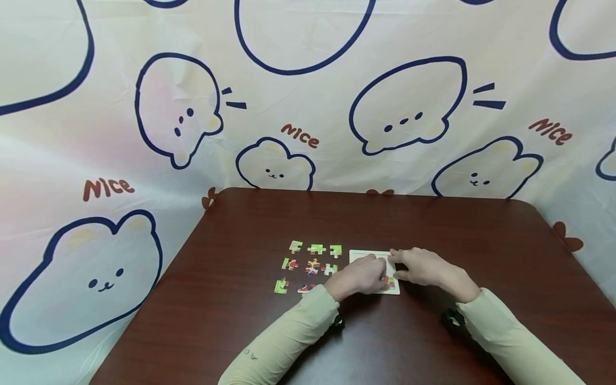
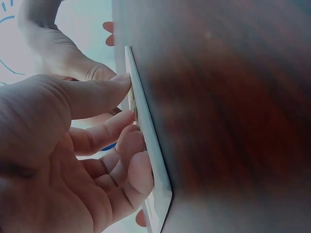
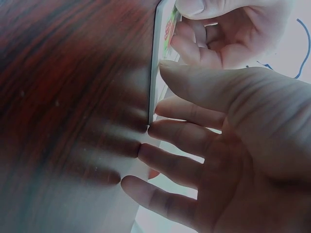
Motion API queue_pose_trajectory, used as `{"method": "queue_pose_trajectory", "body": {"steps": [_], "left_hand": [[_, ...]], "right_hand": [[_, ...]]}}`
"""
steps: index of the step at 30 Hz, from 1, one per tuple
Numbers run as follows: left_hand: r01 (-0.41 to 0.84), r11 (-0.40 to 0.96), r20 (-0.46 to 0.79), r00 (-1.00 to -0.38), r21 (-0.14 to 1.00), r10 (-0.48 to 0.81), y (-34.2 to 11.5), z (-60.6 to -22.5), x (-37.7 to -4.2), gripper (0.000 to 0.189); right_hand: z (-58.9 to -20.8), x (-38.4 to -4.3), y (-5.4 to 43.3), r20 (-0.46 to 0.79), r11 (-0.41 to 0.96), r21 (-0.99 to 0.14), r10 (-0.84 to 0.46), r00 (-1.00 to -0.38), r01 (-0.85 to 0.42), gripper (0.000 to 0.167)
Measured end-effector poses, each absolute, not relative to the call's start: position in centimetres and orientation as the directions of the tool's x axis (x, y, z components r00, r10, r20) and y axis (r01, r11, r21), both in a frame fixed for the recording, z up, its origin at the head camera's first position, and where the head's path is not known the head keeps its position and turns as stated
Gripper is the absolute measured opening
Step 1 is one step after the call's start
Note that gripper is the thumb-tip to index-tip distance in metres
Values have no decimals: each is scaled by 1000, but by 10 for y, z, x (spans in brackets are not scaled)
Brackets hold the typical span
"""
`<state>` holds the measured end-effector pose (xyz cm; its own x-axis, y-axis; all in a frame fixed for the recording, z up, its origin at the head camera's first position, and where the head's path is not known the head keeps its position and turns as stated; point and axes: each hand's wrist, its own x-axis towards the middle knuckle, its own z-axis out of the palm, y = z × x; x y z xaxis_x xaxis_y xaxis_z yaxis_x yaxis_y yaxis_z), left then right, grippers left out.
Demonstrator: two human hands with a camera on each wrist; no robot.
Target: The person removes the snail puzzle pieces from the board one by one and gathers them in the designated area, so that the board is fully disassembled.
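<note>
A white-framed puzzle board [image 1: 355, 255] lies flat on the table, with a red and green picture part at its near right. My left hand [image 1: 364, 274] reaches over the board. Its thumb and index finger pinch a small puzzle piece [image 2: 134, 108] at the board's surface, largely hidden by the fingers. The other left fingers curl against the board. At the board's right edge is my right hand [image 1: 425, 266]. Its thumb [image 3: 175, 73] touches the frame, while the rather straight fingers rest along the edge and on the table.
Left of the board, loose jigsaw pieces [image 1: 316, 249] lie in rough rows, green, red and white. My left forearm partly covers the nearest row, by a red and blue piece [image 1: 306, 289]. The brown table [image 1: 231, 321] meets a patterned cloth [image 1: 332, 133] behind.
</note>
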<state>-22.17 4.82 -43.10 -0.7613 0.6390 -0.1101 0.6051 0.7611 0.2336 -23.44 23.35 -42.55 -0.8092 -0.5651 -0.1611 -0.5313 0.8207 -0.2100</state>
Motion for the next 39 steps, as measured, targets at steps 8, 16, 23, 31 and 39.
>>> {"method": "queue_pose_trajectory", "body": {"steps": [8, 16, 23, 31, 39], "left_hand": [[606, 757, -108, -758, 245, 643, 48, -432, -223, 19], [602, 705, -101, -730, 375, 676, 46, -433, -225, 17], [597, 677, -53, -732, 431, 679, 42, -431, -225, 12], [604, 668, -80, -713, 434, 696, 33, -421, -228, 15], [590, 673, -114, -709, 446, 696, 12, -411, -230, 4]], "right_hand": [[-425, -234, 234, -164, 815, -209, -573, -803, -540, 37], [-428, -234, 233, -174, 822, -211, -565, -807, -529, 45], [-428, -233, 233, -164, 817, -221, -569, -805, -533, 30], [-427, -234, 234, -181, 819, -231, -567, -803, -526, 40], [-426, -235, 231, -207, 831, -211, -552, -808, -514, 30]]}}
